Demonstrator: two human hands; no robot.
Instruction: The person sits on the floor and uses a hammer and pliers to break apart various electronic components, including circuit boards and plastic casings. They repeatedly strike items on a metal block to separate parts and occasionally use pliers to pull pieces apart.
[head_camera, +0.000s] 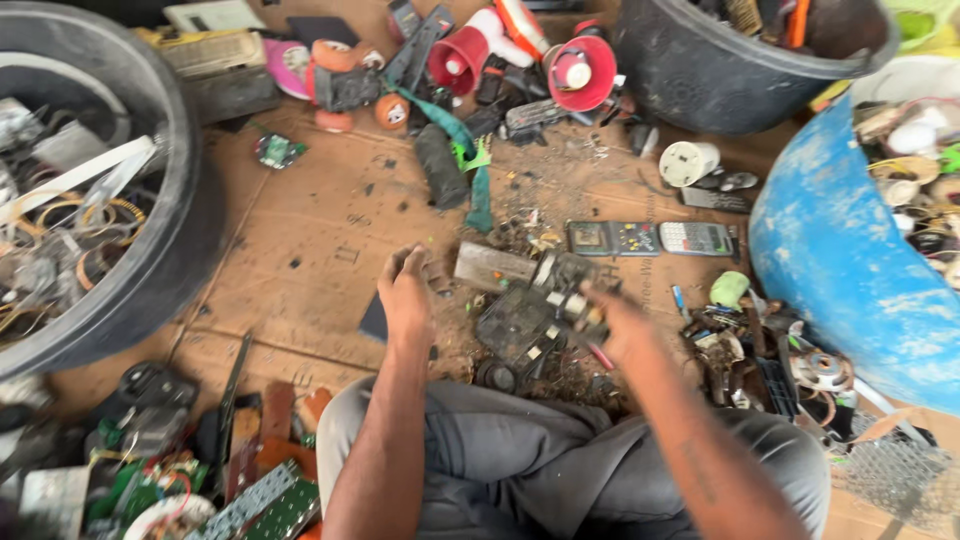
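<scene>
I sit on brown cardboard (320, 220) among scrap electronics. My left hand (405, 295) hovers over the cardboard with fingers loosely curled and nothing in it, close to a grey rectangular part (490, 265). My right hand (610, 325) is blurred and grips a small metal-and-black component (565, 290), held above a dark broken circuit assembly (515, 330). A red-handled tool tip (600, 355) shows under that hand.
A black tub (170, 250) of wires stands at left, a blue barrel (840, 250) of parts at right, a dark bucket (720, 70) at the back. Two calculators (655, 238), red megaphones (520, 55), a toy car (345, 85) and circuit boards (260, 500) lie about.
</scene>
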